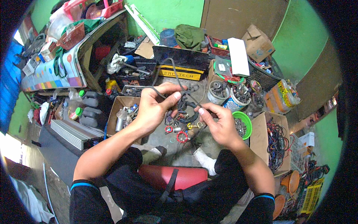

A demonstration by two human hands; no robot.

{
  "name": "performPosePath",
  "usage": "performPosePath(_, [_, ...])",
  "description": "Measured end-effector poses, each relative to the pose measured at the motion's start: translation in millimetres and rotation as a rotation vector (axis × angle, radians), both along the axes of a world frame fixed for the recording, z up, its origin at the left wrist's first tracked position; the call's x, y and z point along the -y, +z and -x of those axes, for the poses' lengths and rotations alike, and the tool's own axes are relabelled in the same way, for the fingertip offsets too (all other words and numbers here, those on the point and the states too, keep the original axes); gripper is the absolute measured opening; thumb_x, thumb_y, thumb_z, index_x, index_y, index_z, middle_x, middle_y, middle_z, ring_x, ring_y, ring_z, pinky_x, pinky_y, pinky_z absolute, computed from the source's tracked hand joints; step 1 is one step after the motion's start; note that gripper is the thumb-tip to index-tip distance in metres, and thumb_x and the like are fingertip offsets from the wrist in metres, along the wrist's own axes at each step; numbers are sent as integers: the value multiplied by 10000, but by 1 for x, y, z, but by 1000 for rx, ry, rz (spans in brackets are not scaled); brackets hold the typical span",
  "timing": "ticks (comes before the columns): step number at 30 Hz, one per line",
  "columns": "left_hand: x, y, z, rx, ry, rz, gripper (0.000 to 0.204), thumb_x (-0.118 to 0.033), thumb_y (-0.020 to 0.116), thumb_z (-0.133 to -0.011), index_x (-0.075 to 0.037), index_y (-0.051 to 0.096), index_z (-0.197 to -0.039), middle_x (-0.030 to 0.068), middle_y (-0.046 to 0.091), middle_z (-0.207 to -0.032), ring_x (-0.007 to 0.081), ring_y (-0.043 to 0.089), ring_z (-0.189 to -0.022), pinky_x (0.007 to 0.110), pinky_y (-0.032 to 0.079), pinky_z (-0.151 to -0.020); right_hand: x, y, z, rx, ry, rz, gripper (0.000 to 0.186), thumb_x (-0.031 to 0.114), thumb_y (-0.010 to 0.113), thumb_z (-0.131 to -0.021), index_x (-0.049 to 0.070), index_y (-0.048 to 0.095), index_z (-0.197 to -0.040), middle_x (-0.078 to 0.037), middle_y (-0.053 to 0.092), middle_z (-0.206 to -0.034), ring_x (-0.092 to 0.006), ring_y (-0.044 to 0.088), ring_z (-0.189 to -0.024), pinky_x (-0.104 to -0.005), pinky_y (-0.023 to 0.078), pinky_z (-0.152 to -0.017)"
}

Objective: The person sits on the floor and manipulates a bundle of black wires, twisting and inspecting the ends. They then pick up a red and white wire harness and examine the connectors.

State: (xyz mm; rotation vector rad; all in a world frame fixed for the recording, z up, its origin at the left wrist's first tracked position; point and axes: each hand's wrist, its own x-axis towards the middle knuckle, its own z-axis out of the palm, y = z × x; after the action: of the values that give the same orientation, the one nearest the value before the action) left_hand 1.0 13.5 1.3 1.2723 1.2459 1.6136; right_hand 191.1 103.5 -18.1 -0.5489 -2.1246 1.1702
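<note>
A dark cord (177, 74) is stretched between my two hands and loops up above the left one. My left hand (154, 106) pinches it between thumb and fingers. To its right, my right hand (219, 122) pinches another stretch of the cord, its fingertips pressed together. Some tangled dark cable (186, 116) lies on the floor below and beyond my hands. Red rings (182, 137) and a small yellow piece (194, 126) sit near it. The cord's ends cannot be made out.
A cardboard box of small parts (112, 118) stands at left, near black jerrycans (89, 116). On the right are a green bowl of hardware (248, 125), parts buckets (218, 98) and a carton of wires (258, 143). A black-and-yellow case (179, 72) stands ahead; a red cushioned seat (156, 176) lies between my legs.
</note>
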Motion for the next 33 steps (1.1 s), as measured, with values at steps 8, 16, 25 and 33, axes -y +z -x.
performPosePath(8, [0, -13, -14, -203, -19, 2, 167, -43, 591, -893, 23, 665, -1027, 44, 614, -862, 105, 569, -644, 248, 442, -498, -2, -2, 3, 10, 20, -34, 212, 156, 556, -930, -29, 650, -970, -95, 644, -759, -148, 613, -679, -295, 489, -628])
performPosePath(16, [1, -3, -1, -49, 33, 95, 179, -61, 560, -916, 12, 654, -1050, 21, 590, -770, 62, 518, -593, 230, 436, -482, -1, -3, 1, 14, 19, 4, 212, 151, 548, -931, -35, 644, -967, -121, 658, -770, -160, 635, -687, -301, 493, -618])
performPosePath(25, [0, -6, 4, -107, -287, 377, 145, -103, 589, -889, -64, 690, -985, -63, 536, -674, 16, 401, -526, 213, 282, -446, -10, 11, -7, 105, -153, -192, 164, 141, 633, -860, -10, 664, -914, -118, 654, -724, -170, 633, -638, -287, 477, -578])
performPosePath(33, [5, 6, -1, -82, -576, 542, 139, -129, 593, -901, -88, 702, -977, -82, 523, -686, 16, 399, -540, 194, 291, -458, -17, 14, -4, -77, 263, -484, 225, -64, 610, -727, 35, 668, -920, -114, 657, -1011, -275, 609, -959, -357, 485, -830])
